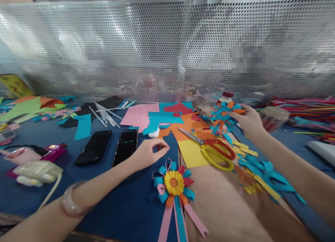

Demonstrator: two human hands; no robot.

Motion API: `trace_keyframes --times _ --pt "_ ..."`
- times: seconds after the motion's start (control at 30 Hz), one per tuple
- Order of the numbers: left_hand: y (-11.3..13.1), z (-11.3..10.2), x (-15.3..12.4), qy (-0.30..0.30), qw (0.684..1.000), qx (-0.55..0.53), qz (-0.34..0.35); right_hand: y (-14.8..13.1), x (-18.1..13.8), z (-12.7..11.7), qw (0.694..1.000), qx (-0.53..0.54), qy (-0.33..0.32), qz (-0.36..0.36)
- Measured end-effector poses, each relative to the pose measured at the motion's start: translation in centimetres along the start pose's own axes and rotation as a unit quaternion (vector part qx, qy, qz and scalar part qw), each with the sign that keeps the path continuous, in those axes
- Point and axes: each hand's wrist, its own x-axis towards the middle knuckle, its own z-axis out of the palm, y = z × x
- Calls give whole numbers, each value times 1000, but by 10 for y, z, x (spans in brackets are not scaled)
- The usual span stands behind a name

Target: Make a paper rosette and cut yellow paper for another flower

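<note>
My right hand (250,120) is raised at the right, its fingers closed on a blue and orange paper flower (223,115). My left hand (151,153) hovers near the middle with thumb and fingertips pinched together; what they hold, if anything, is too small to make out. Just below it lies a paper rosette (174,183) with a yellow centre, blue, red and orange loops, and pink and blue ribbon tails (178,219). Scissors (213,147) with red and yellow handles rest partly open on yellow paper (190,154), between my hands.
Two dark phones (94,147) lie left of my left hand. Coloured paper sheets (141,115) and clear glue sticks (104,114) are spread behind. A glue gun (39,170) and cord sit at the left. Blue paper strips (269,174) lie under my right forearm. A perforated metal panel (167,50) closes the back.
</note>
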Motion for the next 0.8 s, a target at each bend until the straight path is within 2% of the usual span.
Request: trace_keyframes --times 0.1,0.13,0.17,0.27,0.33,0.43,0.53,0.67,0.73,0.8 --pt "2 -1 -1 67 998 -3 21 -32 -21 32 998 48 -31 7" --pt "3 -1 -2 98 995 -5 25 -43 -31 47 996 71 -55 27" --pt "4 -2 -3 129 991 -15 28 -53 -43 62 981 129 -100 101" --pt "7 -1 -5 192 976 -97 26 -78 -82 105 955 165 -194 150" --pt "8 2 -4 186 965 -182 14 -88 -104 125 944 178 -232 152" --pt "7 7 0 134 940 -314 -2 -94 -121 142 951 150 -245 117" --pt "4 6 4 119 918 -377 -6 -94 -124 145 961 80 -255 64" --pt "-5 2 6 145 899 -411 -47 -90 -128 128 979 -66 -190 -20" --pt "-9 1 6 148 889 -428 -63 -84 -135 110 960 -166 -192 -116" --pt "-11 1 7 149 882 -440 -74 -75 -146 87 903 -258 -260 -226"
